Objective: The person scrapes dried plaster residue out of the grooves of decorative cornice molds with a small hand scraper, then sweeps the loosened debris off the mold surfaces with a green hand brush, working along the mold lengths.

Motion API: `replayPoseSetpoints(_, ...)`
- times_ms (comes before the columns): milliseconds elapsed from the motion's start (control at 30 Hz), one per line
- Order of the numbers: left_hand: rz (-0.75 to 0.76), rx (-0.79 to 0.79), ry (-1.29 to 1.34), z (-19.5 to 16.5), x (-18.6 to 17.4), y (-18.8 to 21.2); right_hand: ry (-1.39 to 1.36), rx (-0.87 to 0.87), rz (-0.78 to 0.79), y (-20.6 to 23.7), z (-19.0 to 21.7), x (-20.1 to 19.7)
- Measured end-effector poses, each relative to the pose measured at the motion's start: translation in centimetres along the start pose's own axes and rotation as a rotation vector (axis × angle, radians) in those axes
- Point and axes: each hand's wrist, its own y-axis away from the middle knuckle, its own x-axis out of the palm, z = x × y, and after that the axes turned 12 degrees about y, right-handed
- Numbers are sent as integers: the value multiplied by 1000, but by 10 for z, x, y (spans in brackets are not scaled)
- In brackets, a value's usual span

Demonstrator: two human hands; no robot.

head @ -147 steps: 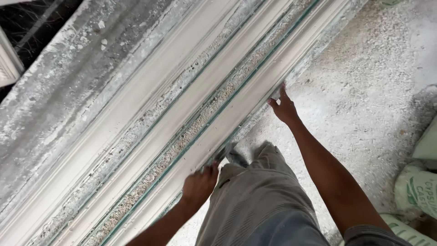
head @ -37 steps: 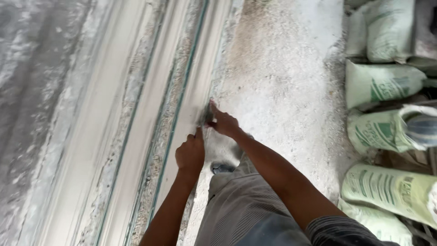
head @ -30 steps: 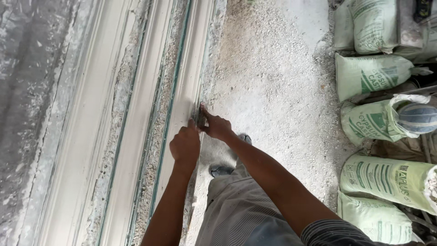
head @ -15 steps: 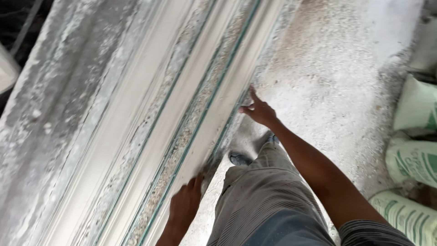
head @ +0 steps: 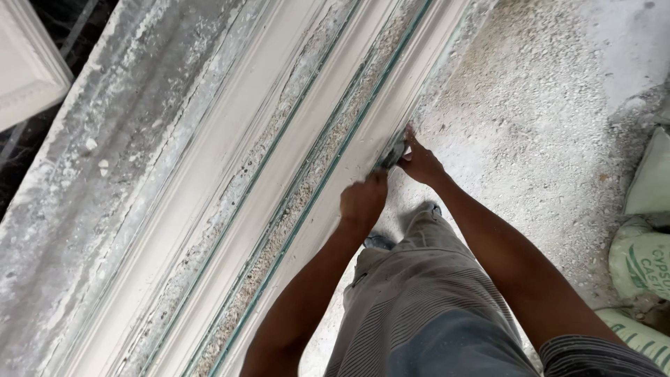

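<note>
Upper left corner: a white moulded panel (head: 24, 66), framed, only partly in view. Beside it, running from lower left to upper right: a long casting bench (head: 125, 209), grey and crusted with dried plaster splashes. On the bench, along its right side: a long white plaster cornice moulding (head: 279, 188) with stepped profiles, two thin green strips and rough pebbly channels between the smooth bands. At the moulding's right edge, about midway along the visible length: the left hand (head: 363, 202), fist closed with knuckles up, pressed against the outer band of the moulding; what it grips cannot be told. Just beside it, further up the same edge: the right hand (head: 421, 166), fingers pinched on a small dark scraper blade (head: 393, 155) held against the moulding's edge. The two hands sit near each other but not touching. Below the hands: grey striped trousers (head: 419, 300) and one shoe (head: 379, 241). Right of the bench: a dusty floor (head: 544, 112) strewn with white grit. Right edge: stacked pale sacks (head: 642, 258) with green print.
</note>
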Motion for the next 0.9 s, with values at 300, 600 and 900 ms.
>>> replayPoseSetpoints(300, 128, 62, -81, 25, -44, 90, 142, 106, 136, 11, 6, -29)
replayPoseSetpoints(600, 5, -40, -65, -16, -12, -68, 288, 92, 7, 10, -9, -12)
replayPoseSetpoints(900, 180, -145, -46, -25, -12, -41, -19, -43, -157, -5, -56, -57)
